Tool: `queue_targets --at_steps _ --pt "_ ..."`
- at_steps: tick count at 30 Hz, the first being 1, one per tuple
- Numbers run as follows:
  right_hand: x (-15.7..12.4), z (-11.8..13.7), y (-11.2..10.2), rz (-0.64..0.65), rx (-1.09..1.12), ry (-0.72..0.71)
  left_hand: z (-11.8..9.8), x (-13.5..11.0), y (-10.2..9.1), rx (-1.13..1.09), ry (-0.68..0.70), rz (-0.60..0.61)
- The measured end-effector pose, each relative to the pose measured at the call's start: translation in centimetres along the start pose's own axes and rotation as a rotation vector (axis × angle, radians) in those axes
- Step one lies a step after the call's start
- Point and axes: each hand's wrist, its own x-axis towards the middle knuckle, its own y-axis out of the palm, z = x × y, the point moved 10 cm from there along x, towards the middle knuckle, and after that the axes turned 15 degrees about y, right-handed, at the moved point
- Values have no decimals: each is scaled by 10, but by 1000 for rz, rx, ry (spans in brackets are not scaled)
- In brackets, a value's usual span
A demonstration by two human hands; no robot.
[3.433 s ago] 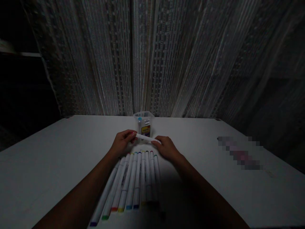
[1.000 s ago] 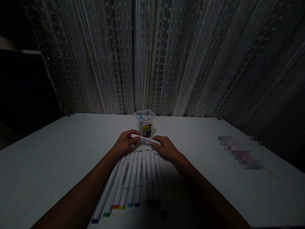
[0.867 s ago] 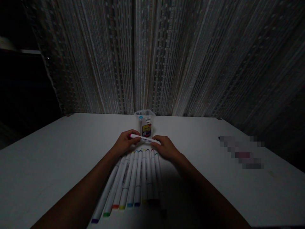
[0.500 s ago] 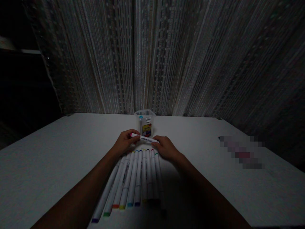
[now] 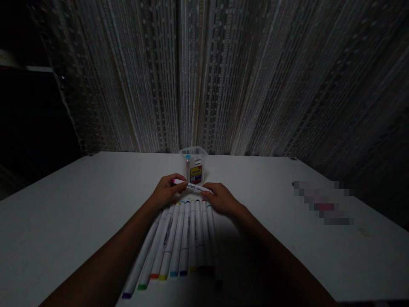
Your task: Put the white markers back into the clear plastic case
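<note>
Head view shows my left hand [image 5: 166,190] and right hand [image 5: 221,197] pinching one pink-ended marker [image 5: 195,187] at twelve o'clock from the row of markers [image 5: 178,238], already laid side by side, while this one is left apart, before the clear container [image 5: 200,155].

What the white tabletop [image 5: 96,192] is bearing

We are seeing white markers [image 5: 177,238] lying side by side, purple, green, orange, yellow and blue ends facing us; those at far right are sinking into shadow. Beyond the row, a clear tub [image 5: 203,166] is standing upright. Well apart to the right, a pixelated object [image 5: 322,204] is lying slantwise; we are not making out its kind.
</note>
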Motion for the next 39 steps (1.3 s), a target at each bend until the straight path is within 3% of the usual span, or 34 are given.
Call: queue_targets --at_steps 10,27,39 --pt "-1 1 -1 -12 -8 -10 0 1 -3 -3 0 -37" --pt "-2 2 0 -9 -172 56 2 -2 9 -31 -24 61" --pt "-3 4 -3 -26 -155 85 0 -2 14 -34 4 91"
